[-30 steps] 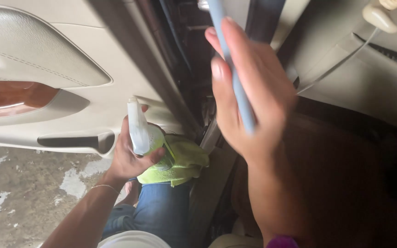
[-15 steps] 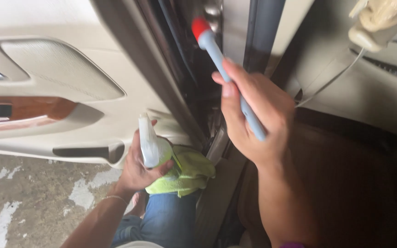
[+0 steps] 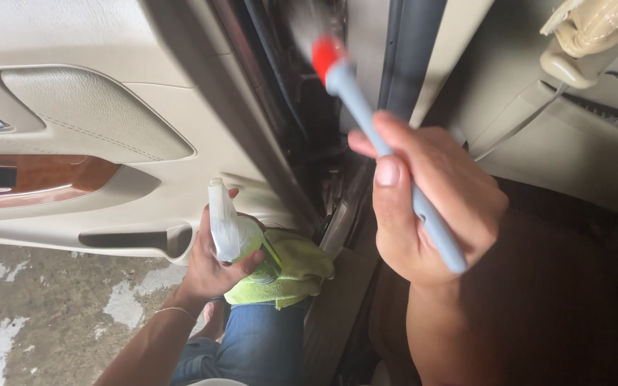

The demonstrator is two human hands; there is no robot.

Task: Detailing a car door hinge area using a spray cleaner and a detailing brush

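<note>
Since half a second ago our right hand point(image 3: 430, 207) has dropped lower, and the detailing brush point(image 3: 388, 154) now shows its blurred bristles up in the dark door jamb point(image 3: 309, 107). Our fingers are curled closed around the smooth grey-blue handle, thumb pressed along it, red collar well above the fingertips. Our left hand point(image 3: 212, 268) grips a white-topped spray bottle point(image 3: 230, 232) against a soft yellow-green microfibre cloth point(image 3: 298, 268), beside the beige grained door panel point(image 3: 94, 121).
</note>
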